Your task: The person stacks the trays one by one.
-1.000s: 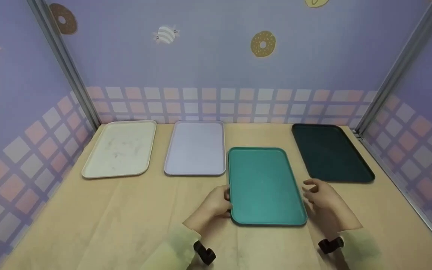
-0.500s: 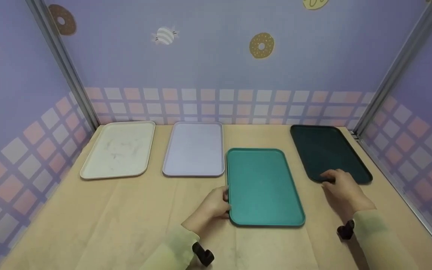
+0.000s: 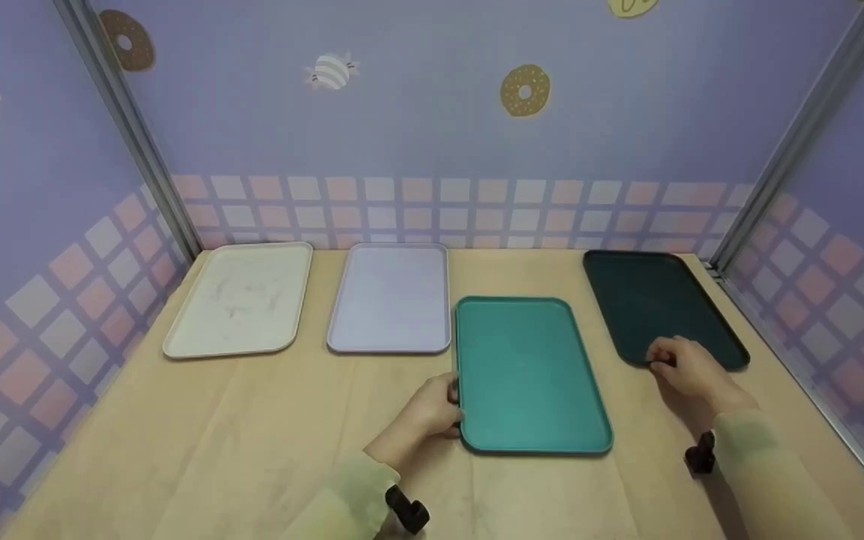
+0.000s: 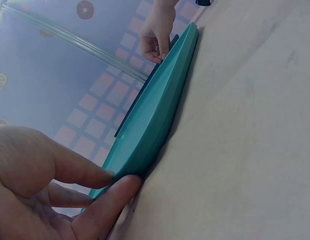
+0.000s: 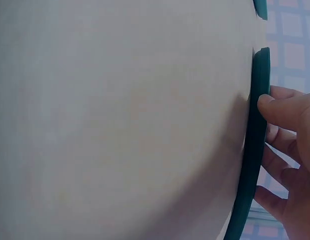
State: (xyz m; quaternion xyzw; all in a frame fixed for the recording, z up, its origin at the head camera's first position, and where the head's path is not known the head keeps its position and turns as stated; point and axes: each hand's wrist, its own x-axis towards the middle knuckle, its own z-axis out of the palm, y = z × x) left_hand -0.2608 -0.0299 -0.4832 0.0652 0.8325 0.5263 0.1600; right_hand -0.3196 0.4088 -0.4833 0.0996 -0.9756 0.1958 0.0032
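A teal tray (image 3: 529,375) lies on the table in front of me, and my left hand (image 3: 432,406) pinches its left rim between thumb and fingers, as the left wrist view shows at the tray's edge (image 4: 139,145). Over at the right, a dark green tray (image 3: 649,304) rests near the back corner. My right hand (image 3: 691,369) pinches the near rim of that one; in the right wrist view the thumb lies on the outer side of the dark rim (image 5: 255,145), with fingers reaching over it.
To the left of the teal tray lie a lilac tray (image 3: 391,300) and a white tray (image 3: 241,300) with grey smudges. Patterned walls (image 3: 432,112) and metal posts (image 3: 132,142) bound the wooden table (image 3: 252,450) at the back and both sides.
My right hand has moved right, from beside the teal tray to the near edge of the dark green tray, and has taken hold there. The left hand and the trays have stayed put.
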